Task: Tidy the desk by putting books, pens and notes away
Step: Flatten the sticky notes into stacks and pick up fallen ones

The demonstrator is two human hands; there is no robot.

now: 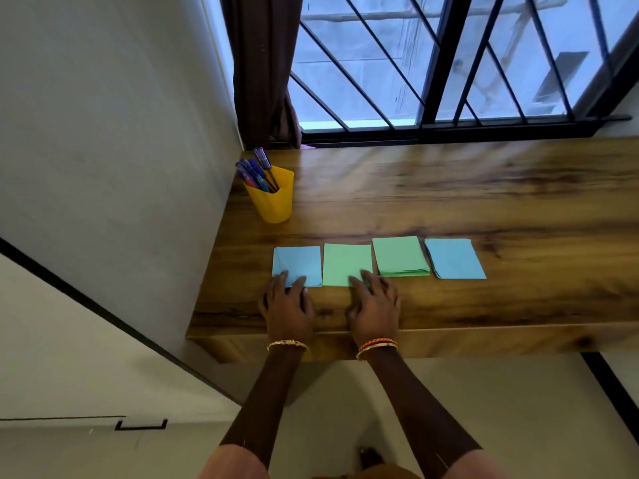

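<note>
Left hand (287,302): fingers spread, flat on blue notes (298,262). Right hand (375,302): spread, covering near corner of green notes (346,262). Pens (257,171): lower halves hidden in yellow cup (273,200).

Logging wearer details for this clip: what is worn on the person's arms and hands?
Both forearms are bare, with no gloves or rings that I can make out. The left wrist carries a gold bangle. The right wrist carries a gold bangle beside an orange braided band. Pinkish short sleeves show at the bottom edge.

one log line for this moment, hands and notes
left hand: fingers on left blue notes | right hand: fingers on left green notes | pens: in yellow cup
</note>
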